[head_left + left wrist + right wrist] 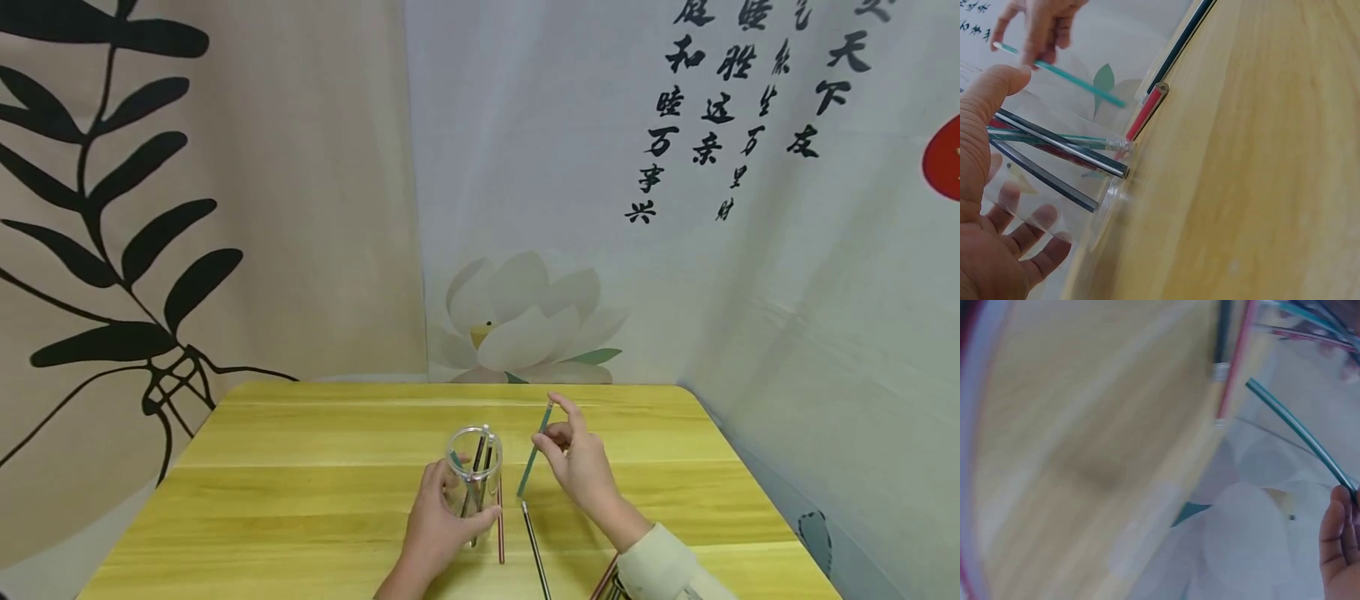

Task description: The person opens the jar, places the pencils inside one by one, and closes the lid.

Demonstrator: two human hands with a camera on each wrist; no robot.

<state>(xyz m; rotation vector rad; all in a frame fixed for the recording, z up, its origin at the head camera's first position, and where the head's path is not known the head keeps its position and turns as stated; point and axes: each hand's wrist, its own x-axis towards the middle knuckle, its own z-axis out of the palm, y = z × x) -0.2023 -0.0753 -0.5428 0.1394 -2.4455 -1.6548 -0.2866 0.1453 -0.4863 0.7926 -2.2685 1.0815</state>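
In the head view my left hand (pixel 438 521) holds a transparent cup (pixel 474 476) round its side, thumb at the front. Several pencils stand slanted inside it, dark ones (pixel 1060 142) and a green one (pixel 1060 137) among them in the left wrist view. My right hand (pixel 583 471) pinches a green pencil (pixel 527 477) to the right of the cup. This pencil tilts, its white-tipped end up by the index finger and its other end pointing down. In the right wrist view the pencil (pixel 1300 431) extends from my fingers (pixel 1333 531), apart from the cup.
On the wooden table (pixel 300 500) a red pencil (pixel 501 533) lies beside the cup. A dark pencil (pixel 536 550) lies to its right. More pencils (pixel 604 578) show partly under my right sleeve (pixel 667 567). A printed curtain (pixel 540 208) hangs behind the table's far edge.
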